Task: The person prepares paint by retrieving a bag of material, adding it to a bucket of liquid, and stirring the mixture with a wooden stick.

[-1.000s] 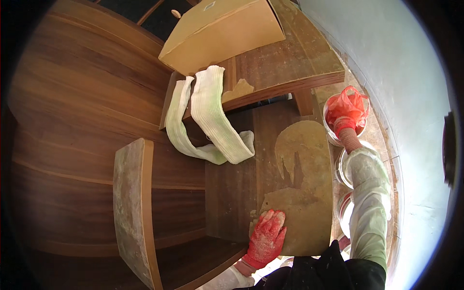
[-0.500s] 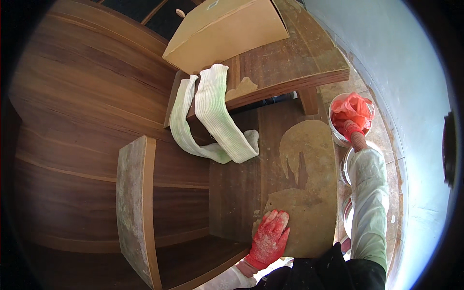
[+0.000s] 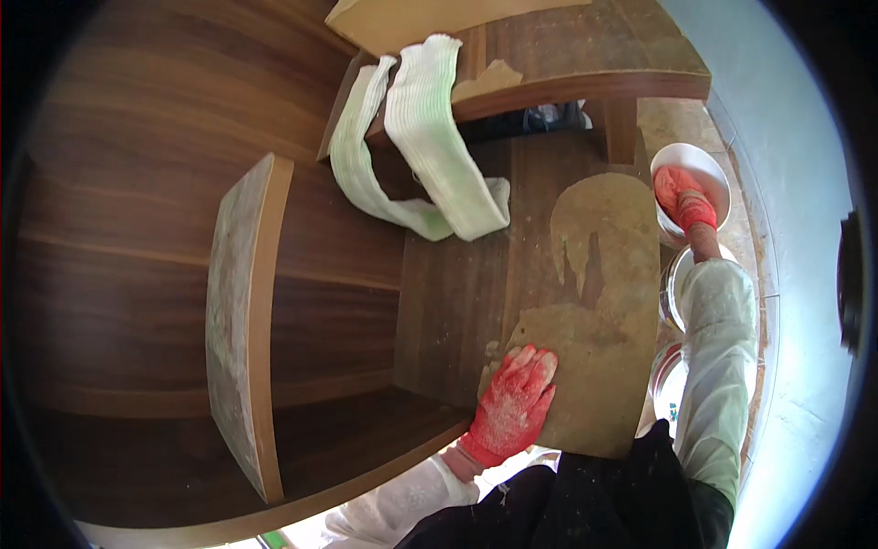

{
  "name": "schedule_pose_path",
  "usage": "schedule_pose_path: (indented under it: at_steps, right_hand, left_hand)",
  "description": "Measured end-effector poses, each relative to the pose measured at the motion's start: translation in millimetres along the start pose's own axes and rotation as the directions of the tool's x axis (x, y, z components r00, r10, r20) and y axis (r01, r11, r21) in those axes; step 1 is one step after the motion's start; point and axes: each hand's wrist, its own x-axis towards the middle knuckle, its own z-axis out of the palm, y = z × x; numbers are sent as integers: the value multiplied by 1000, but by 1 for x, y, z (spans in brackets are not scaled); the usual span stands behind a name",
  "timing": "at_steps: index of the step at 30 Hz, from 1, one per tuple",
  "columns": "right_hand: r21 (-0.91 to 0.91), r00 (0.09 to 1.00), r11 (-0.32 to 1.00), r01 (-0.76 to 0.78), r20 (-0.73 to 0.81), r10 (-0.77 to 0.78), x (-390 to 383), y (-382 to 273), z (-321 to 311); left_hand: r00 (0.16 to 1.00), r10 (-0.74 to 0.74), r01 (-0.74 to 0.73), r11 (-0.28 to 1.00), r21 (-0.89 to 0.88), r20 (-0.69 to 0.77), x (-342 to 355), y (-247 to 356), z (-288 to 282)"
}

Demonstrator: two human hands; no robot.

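Observation:
My left hand (image 3: pixel 510 403), in a dusty red glove, lies palm down with fingers flat on the stained, peeling patch of a wooden board (image 3: pixel 594 375). My right hand (image 3: pixel 695 210), also red-gloved, reaches down into a white bucket (image 3: pixel 713 172) at the far right, against a red plastic bag (image 3: pixel 673 183); its fingers are hidden there. Long strips of white ribbed cloth (image 3: pixel 421 110) drape over the raised wooden shelf (image 3: pixel 585 37) and down onto the board beyond my left hand.
An upright dusty panel (image 3: pixel 233 311) stands at left before a wood-grain back (image 3: pixel 110 183). A cardboard box (image 3: pixel 412 16) sits on the raised shelf. More round buckets (image 3: pixel 672 293) line the tiled floor (image 3: pixel 681 123) beside a pale wall (image 3: pixel 786 183).
The view has shifted, so the shelf and box appear higher. My right hand has sunk deeper into the bucket, with the red bag lower. My left hand stays on the board.

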Motion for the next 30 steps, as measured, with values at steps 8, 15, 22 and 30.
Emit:
schedule_pose_path:
  at_steps: [8, 15, 22, 30]
  right_hand:
    - [36, 962, 961, 273, 20, -274, -26, -14, 47]
    - [80, 830, 891, 447, -409, -379, -221, -14, -14]
    - [420, 918, 865, 275, -382, -106, -650, -49, -100]
    - [526, 892, 840, 136, -433, 127, -1195, -68, 38]
  left_hand:
    - [997, -80, 80, 996, 31, -11, -58, -17, 23]
    - [984, -28, 22, 999, -35, -178, -144, -6, 32]
    - [902, 67, -110, 991, -77, -427, -307, 19, 22]
    - [785, 187, -333, 931, -150, -590, -629, 29, -37]
